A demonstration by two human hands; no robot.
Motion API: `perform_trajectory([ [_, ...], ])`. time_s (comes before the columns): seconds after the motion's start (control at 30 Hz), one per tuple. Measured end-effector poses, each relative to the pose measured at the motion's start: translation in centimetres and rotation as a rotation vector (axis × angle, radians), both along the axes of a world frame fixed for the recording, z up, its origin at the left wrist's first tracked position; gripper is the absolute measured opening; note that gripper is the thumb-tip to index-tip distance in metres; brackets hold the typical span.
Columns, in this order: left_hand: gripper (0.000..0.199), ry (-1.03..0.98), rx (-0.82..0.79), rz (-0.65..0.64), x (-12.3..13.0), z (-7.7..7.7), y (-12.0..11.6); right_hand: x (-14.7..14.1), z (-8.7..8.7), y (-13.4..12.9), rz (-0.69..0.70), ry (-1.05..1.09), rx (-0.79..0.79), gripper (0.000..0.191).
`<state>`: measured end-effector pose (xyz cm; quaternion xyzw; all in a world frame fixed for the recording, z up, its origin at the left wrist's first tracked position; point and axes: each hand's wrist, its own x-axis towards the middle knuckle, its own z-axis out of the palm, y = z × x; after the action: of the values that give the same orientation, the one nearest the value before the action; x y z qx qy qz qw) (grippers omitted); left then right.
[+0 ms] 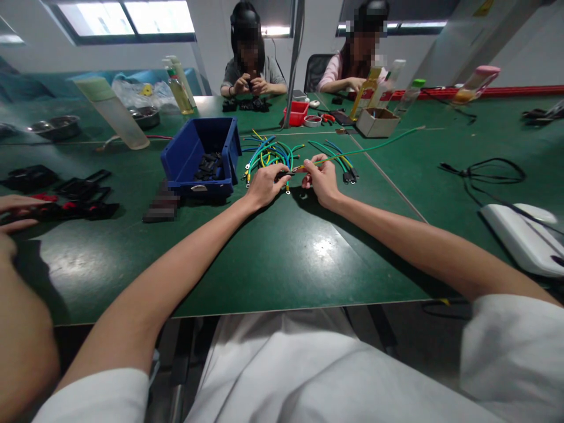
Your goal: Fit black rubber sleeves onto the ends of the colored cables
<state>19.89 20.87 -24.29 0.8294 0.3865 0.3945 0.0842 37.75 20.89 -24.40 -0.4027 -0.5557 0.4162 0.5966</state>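
Observation:
Near the middle of the green table, my left hand (265, 187) pinches a small black piece (284, 174). Close to its right, my right hand (324, 181) holds the end of a green-yellow wire (365, 150), whose free length reaches up to the right. The wire's held end meets or nearly meets the black piece; the exact contact is too small to tell. Behind my hands lies a loose pile of blue, green and yellow wires (268, 151) with ring terminals. Several wires with black ends (350, 175) lie just right of my right hand.
Left of my hands stands a blue bin (200, 189) with black parts, beside a dark wallet-like object (161, 202). A red box (296, 114), a carton (376, 124) and bottles stand behind. A white device (522, 238) lies right. Two people sit opposite; another person's hand is far left.

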Motion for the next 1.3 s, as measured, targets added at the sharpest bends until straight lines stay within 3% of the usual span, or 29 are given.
perform_trajectory([
  [0.4,0.017,-0.042,0.016,0.034,0.02,0.42,-0.34,-0.05,-0.05,0.05,-0.045,0.006,0.025,0.052],
  [1.3,0.017,-0.116,0.072,0.013,-0.01,0.33,-0.36,-0.03,0.34,-0.27,0.038,0.053,0.022,0.048],
])
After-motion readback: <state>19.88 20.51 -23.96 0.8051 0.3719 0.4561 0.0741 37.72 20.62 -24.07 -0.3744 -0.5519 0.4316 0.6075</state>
